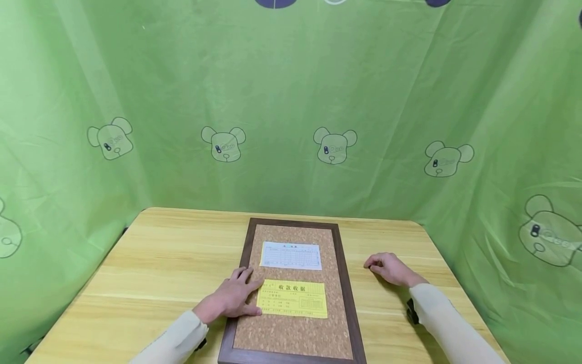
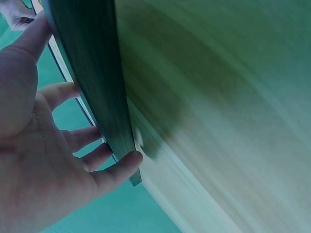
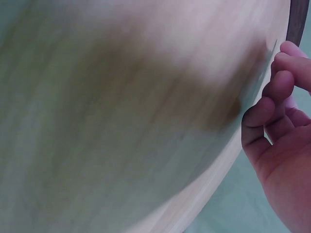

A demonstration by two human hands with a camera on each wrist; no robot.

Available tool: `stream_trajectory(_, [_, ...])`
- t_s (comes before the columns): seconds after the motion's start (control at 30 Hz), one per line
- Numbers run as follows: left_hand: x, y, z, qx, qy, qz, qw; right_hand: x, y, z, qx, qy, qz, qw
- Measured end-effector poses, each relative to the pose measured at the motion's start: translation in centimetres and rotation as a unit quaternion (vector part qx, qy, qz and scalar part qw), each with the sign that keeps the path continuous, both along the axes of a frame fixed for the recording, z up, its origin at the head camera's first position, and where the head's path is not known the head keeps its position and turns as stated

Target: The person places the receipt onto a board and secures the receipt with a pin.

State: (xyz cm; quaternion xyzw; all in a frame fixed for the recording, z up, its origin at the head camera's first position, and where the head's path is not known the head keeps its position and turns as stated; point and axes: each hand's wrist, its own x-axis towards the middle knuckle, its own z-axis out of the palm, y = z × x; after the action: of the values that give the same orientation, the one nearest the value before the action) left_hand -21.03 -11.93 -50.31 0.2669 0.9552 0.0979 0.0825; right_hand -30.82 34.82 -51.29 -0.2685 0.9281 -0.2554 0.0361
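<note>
A framed corkboard (image 1: 295, 333) lies on the wooden table (image 1: 177, 247). On its cork are a white printed form (image 1: 292, 256) and, nearer, a yellow receipt slip (image 1: 293, 298). My left hand (image 1: 234, 296) spreads across the board's left frame, with thumb and forefinger tips at the slip's left edge. In the left wrist view, its fingers (image 2: 63, 92) straddle the dark wooden frame (image 2: 92, 68). Right of the board, my right hand (image 1: 388, 268) is low over the table, fingers curled together. Thumb and forefinger pinch a small dark thing (image 1: 369, 266), mostly hidden.
A green curtain (image 1: 282, 91) printed with bear heads hangs behind the table and along both sides. The table's rounded far corners reach close to the cloth. Dark bands circle both wrists, such as the right wristband (image 1: 411, 311).
</note>
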Motion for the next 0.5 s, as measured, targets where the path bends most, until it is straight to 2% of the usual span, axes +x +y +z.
stream_trajectory(0.2, [-0.3,-0.1,-0.4,-0.003,0.008,0.0,1.0,0.1,-0.3,0.3,0.006,-0.003,-0.004,1.0])
stream_trajectory(0.5, [0.1,0.0,0.1,-0.008,0.008,-0.006,0.9999,0.6,-1.1,0.6,0.008,0.004,-0.021,1.0])
